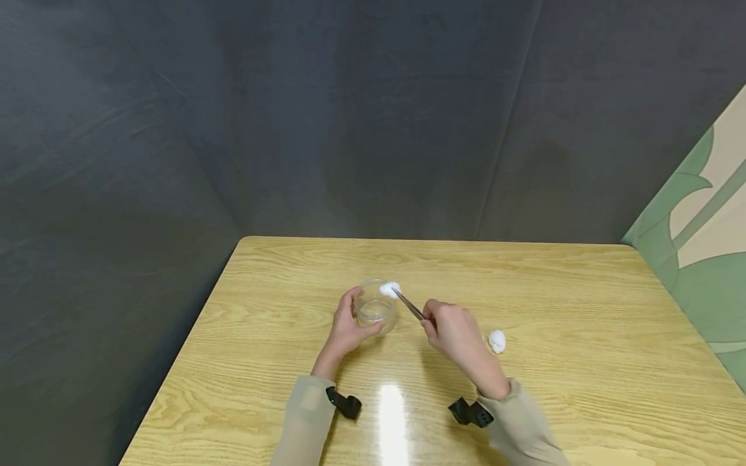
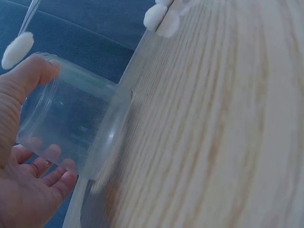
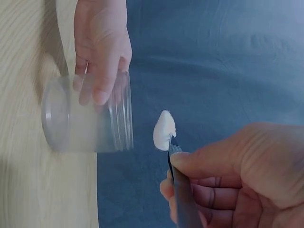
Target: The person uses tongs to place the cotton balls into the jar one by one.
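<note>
A clear plastic jar [image 1: 375,310] without a lid stands upright on the wooden table, its mouth facing up. My left hand [image 1: 348,329] grips it from the left, thumb on the near side and fingers curled round the far side. In my right hand [image 1: 460,333] metal tweezers [image 1: 411,305] are pinched between thumb and fingers. Their tips hold a white cotton ball [image 1: 390,289] just above the jar's rim, at its right side. Through the jar wall in the right wrist view, the jar [image 3: 85,116] shows no contents.
More white cotton balls [image 1: 497,341] lie on the table [image 1: 280,291] to the right, partly hidden behind the right hand. A dark curtain [image 1: 373,129] hangs behind the table's far edge. A green and beige patterned surface [image 1: 699,259] stands at the right.
</note>
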The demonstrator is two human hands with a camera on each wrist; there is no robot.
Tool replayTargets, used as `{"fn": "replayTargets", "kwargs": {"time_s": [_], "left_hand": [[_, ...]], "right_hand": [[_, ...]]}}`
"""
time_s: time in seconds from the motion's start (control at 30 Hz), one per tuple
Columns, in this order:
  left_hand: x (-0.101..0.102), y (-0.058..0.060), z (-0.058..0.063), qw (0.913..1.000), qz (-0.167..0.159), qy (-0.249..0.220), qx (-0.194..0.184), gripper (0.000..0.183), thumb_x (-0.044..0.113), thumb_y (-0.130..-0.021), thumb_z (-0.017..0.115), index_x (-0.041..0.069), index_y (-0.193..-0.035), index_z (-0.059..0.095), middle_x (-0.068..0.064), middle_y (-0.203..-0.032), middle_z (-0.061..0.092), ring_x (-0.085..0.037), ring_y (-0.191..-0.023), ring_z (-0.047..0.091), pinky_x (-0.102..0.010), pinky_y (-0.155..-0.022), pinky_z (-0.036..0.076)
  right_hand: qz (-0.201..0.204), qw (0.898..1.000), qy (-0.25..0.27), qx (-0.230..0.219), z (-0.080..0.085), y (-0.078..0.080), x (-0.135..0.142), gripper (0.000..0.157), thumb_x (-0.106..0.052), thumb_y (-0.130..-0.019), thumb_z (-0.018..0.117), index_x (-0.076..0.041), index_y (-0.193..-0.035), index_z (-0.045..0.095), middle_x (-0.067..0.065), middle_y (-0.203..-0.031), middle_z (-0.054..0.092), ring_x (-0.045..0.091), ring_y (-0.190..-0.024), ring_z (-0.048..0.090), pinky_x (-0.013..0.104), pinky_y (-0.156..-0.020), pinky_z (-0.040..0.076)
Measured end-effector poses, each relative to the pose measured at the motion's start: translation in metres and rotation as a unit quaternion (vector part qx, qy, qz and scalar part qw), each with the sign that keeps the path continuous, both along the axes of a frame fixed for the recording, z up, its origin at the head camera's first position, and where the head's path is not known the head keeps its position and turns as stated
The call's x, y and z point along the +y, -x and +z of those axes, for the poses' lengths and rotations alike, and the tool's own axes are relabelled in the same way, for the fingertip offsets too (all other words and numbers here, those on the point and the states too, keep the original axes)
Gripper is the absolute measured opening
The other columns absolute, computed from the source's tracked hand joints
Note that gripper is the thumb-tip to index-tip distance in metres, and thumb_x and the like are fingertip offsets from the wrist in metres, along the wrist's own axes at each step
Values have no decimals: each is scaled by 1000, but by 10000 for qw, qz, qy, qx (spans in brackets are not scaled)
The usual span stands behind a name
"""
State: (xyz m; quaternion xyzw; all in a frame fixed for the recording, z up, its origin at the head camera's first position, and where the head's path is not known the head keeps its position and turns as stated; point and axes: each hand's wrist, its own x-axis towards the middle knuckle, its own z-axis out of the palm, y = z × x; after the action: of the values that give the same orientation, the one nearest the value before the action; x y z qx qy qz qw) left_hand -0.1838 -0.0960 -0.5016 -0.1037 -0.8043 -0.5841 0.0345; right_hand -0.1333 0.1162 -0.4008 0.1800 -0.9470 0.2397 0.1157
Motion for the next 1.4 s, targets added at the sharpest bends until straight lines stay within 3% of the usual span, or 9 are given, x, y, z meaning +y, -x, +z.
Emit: {"fn": "replayTargets", "kwargs": {"time_s": [0.93, 1.4], "left_hand": [[-1, 0, 0, 9999, -33, 107, 19, 84, 8, -70, 79, -2, -138, 32, -19, -135, 41, -36, -120, 42, -49, -97, 38], [0, 0, 1, 10000, -2, 87, -32, 83, 8, -69, 80, -1, -137, 34, -19, -133, 42, -35, -121, 42, -50, -98, 38]], "right_hand": [[-10, 9980, -252, -574, -13, 8, -15, 18, -5, -80, 71, -7, -71, 55, 0, -59, 53, 12, -47, 44, 25, -42, 36], [-80, 9991, 12, -406, -9, 3, -6, 16, -3, -80, 70, -7, -72, 55, 0, -60, 53, 10, -47, 41, 23, -42, 34]]}}
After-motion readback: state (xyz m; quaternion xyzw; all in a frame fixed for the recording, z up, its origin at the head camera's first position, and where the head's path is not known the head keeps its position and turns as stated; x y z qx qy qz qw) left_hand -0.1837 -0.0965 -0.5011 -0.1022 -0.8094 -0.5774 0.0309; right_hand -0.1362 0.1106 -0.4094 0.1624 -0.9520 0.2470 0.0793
